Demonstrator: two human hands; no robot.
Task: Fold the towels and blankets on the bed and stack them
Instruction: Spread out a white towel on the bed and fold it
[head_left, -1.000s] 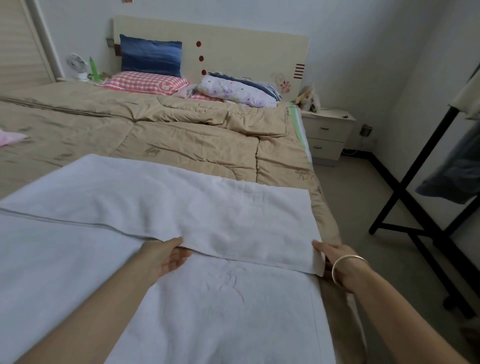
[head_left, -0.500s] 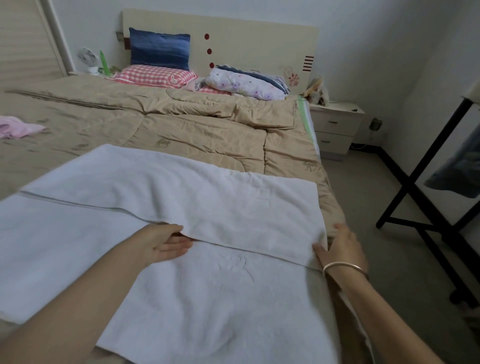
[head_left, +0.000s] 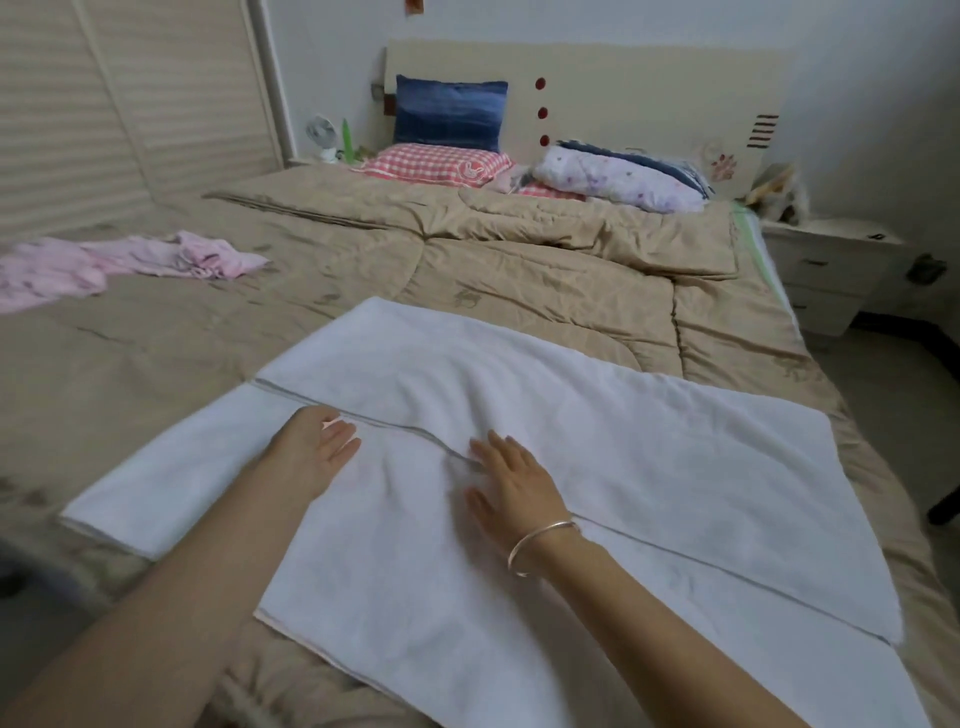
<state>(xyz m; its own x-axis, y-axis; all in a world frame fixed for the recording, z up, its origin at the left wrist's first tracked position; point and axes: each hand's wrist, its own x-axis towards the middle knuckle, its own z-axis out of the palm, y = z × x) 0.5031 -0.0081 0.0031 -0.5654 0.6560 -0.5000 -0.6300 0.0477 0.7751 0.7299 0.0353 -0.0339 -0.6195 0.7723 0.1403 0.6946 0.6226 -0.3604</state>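
A large white towel (head_left: 623, 457) lies spread on the tan quilt of the bed (head_left: 467, 270), its far half folded back over the near half, with a grey stripe along the folded edge. My left hand (head_left: 317, 452) rests flat on the towel at that edge, fingers straight. My right hand (head_left: 511, 480), a silver bangle on its wrist, lies flat on the towel just right of the left one, fingers spread over the stripe. A crumpled pink cloth (head_left: 119, 262) lies on the quilt at the far left.
Pillows (head_left: 441, 161) and a floral bundle (head_left: 618, 179) sit by the headboard. A white nightstand (head_left: 826, 270) stands right of the bed. A slatted wardrobe door (head_left: 104, 104) fills the left wall. Floor runs along the bed's right side.
My right hand left the towel's right corner and moved left to the middle. My left hand let go of the folded edge and now lies flat on top. The view swung left.
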